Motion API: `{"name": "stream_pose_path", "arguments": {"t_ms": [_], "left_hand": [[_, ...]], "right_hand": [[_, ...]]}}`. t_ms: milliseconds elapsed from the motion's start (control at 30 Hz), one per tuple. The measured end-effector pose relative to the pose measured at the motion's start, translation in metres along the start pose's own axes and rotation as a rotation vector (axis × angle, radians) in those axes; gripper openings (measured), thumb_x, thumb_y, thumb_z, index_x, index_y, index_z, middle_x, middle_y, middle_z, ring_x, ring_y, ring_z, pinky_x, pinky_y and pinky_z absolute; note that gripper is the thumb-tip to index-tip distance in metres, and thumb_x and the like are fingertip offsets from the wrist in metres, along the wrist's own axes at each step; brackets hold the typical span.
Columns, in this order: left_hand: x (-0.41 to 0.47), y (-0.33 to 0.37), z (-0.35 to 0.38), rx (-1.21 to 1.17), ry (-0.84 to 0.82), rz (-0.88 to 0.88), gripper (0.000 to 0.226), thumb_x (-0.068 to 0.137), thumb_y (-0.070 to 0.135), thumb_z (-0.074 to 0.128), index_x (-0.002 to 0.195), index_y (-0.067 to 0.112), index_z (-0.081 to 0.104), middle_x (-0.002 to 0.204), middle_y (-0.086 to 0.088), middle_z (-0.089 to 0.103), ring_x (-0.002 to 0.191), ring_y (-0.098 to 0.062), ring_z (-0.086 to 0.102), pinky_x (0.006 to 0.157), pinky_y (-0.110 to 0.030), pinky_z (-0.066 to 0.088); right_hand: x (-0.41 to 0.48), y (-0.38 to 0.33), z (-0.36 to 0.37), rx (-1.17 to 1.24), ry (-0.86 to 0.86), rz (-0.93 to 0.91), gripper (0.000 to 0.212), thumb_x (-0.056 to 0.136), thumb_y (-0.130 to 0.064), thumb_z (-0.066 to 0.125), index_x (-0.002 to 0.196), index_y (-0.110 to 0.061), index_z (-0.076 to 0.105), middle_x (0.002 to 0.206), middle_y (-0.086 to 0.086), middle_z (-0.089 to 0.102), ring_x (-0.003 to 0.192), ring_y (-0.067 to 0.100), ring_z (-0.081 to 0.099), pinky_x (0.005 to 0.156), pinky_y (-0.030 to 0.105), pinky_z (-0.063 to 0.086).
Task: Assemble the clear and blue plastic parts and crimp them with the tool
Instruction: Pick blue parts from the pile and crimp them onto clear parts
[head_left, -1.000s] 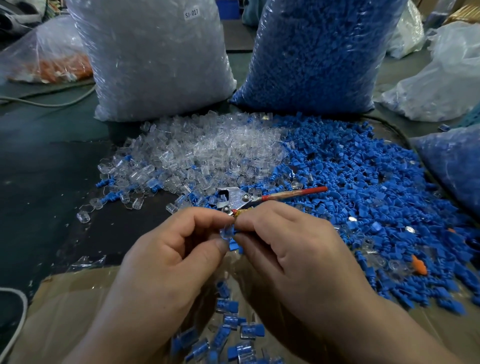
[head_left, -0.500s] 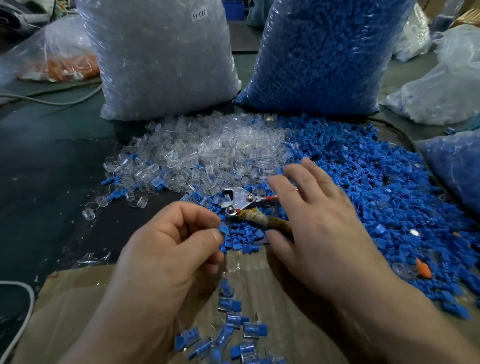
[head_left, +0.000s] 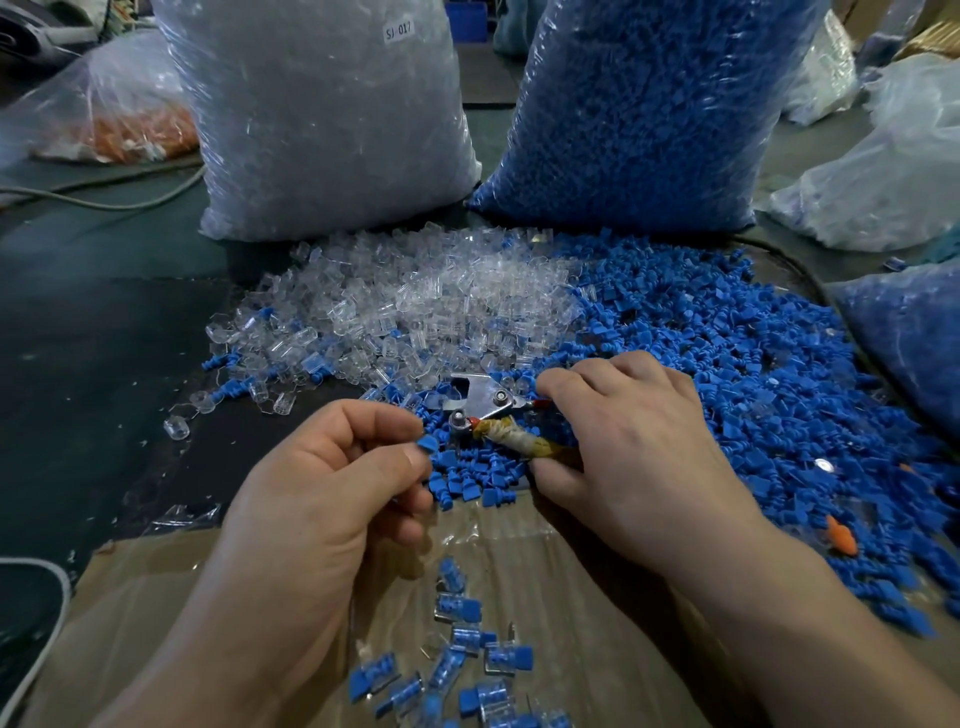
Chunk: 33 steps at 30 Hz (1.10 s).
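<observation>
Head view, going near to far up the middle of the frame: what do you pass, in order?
Assembled pieces on the cardboard → crimping tool gripped by the right hand → pile of loose clear parts → bag of clear parts and bag of blue parts, side by side.

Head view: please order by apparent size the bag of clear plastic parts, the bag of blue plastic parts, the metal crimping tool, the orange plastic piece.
1. bag of clear plastic parts and bag of blue plastic parts: alike, both cropped
2. metal crimping tool
3. orange plastic piece
</observation>
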<state>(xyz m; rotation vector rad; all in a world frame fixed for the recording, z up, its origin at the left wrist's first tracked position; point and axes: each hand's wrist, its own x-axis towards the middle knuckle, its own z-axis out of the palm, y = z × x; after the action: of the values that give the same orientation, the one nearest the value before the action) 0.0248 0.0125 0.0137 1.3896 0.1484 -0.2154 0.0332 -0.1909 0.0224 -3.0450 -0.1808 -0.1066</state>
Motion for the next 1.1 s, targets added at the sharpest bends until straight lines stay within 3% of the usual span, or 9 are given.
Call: {"name": "stream_pose_path", "arguments": {"t_ms": [133, 300, 367, 467, 567, 633, 767, 933, 1100], "left_hand": [[0.000, 0.000, 0.002, 0.020, 0.031, 0.013, 0.024, 0.082, 0.003, 0.067, 0.077, 0.024, 0.076, 0.064, -0.008, 0.067, 0.051, -0.016, 0.059, 0.041, -0.023, 0.048], [-0.005, 0.008, 0.004, -0.015, 0.063, 0.019, 0.021, 0.064, 0.022, 0.069, 0.083, 0.025, 0.076, 0.063, -0.007, 0.066, 0.047, -0.017, 0.057, 0.041, -0.025, 0.049], [-0.003, 0.007, 0.004, 0.006, 0.078, 0.036, 0.015, 0.073, 0.017, 0.070, 0.083, 0.027, 0.075, 0.063, -0.006, 0.066, 0.047, -0.017, 0.057, 0.041, -0.026, 0.049], [-0.001, 0.005, 0.005, 0.047, 0.087, 0.061, 0.024, 0.085, 0.006, 0.066, 0.082, 0.029, 0.075, 0.062, -0.005, 0.067, 0.048, -0.015, 0.058, 0.041, -0.023, 0.050], [-0.001, 0.005, 0.003, 0.038, 0.079, 0.071, 0.016, 0.074, 0.016, 0.069, 0.082, 0.028, 0.075, 0.063, -0.006, 0.067, 0.048, -0.017, 0.058, 0.041, -0.023, 0.049], [0.000, 0.004, 0.000, 0.051, 0.082, 0.103, 0.014, 0.072, 0.020, 0.068, 0.082, 0.028, 0.075, 0.065, -0.007, 0.068, 0.049, -0.017, 0.059, 0.041, -0.023, 0.049], [0.000, 0.002, -0.003, 0.101, 0.083, 0.162, 0.020, 0.066, 0.030, 0.066, 0.085, 0.030, 0.074, 0.072, -0.009, 0.071, 0.054, -0.017, 0.063, 0.046, -0.026, 0.051], [0.000, 0.001, -0.003, 0.112, 0.065, 0.224, 0.022, 0.066, 0.026, 0.066, 0.085, 0.029, 0.075, 0.080, -0.008, 0.073, 0.066, -0.015, 0.068, 0.049, -0.023, 0.053], [-0.004, 0.002, -0.001, 0.146, 0.050, 0.266, 0.020, 0.066, 0.027, 0.066, 0.085, 0.030, 0.075, 0.080, -0.006, 0.073, 0.064, -0.014, 0.068, 0.049, -0.021, 0.053]], "right_hand": [[-0.001, 0.000, -0.006, 0.068, 0.096, 0.019, 0.047, 0.075, -0.056, 0.045, 0.114, -0.032, 0.053, 0.100, -0.011, 0.055, 0.094, 0.016, 0.043, 0.083, 0.036, 0.035], [-0.010, -0.004, -0.010, 0.280, 0.341, -0.036, 0.046, 0.081, -0.045, 0.049, 0.121, -0.023, 0.051, 0.101, -0.009, 0.054, 0.092, 0.012, 0.046, 0.073, 0.025, 0.037], [-0.011, -0.004, -0.008, 0.283, 0.323, -0.061, 0.051, 0.081, -0.044, 0.051, 0.126, -0.021, 0.052, 0.109, -0.008, 0.055, 0.097, 0.013, 0.047, 0.077, 0.026, 0.036], [-0.009, -0.002, -0.006, 0.315, 0.267, -0.062, 0.057, 0.079, -0.042, 0.053, 0.132, -0.021, 0.051, 0.121, -0.006, 0.055, 0.105, 0.012, 0.046, 0.085, 0.027, 0.035], [-0.012, 0.000, -0.008, 0.355, 0.244, -0.098, 0.058, 0.079, -0.043, 0.052, 0.132, -0.020, 0.054, 0.124, -0.008, 0.056, 0.106, 0.012, 0.051, 0.087, 0.030, 0.044], [-0.016, 0.001, -0.010, 0.337, 0.201, -0.180, 0.057, 0.077, -0.044, 0.050, 0.127, -0.018, 0.058, 0.115, -0.007, 0.062, 0.101, 0.017, 0.056, 0.086, 0.037, 0.052], [-0.022, 0.001, -0.012, 0.298, 0.149, -0.267, 0.051, 0.076, -0.044, 0.053, 0.120, -0.019, 0.060, 0.099, -0.005, 0.065, 0.091, 0.021, 0.057, 0.077, 0.041, 0.053], [-0.024, 0.002, -0.016, 0.290, 0.151, -0.286, 0.055, 0.078, -0.042, 0.058, 0.125, -0.016, 0.061, 0.108, -0.005, 0.067, 0.096, 0.019, 0.058, 0.081, 0.038, 0.054], [-0.026, 0.003, -0.019, 0.295, 0.121, -0.298, 0.055, 0.079, -0.042, 0.060, 0.128, -0.016, 0.059, 0.115, -0.009, 0.065, 0.100, 0.015, 0.056, 0.086, 0.032, 0.051]]}}
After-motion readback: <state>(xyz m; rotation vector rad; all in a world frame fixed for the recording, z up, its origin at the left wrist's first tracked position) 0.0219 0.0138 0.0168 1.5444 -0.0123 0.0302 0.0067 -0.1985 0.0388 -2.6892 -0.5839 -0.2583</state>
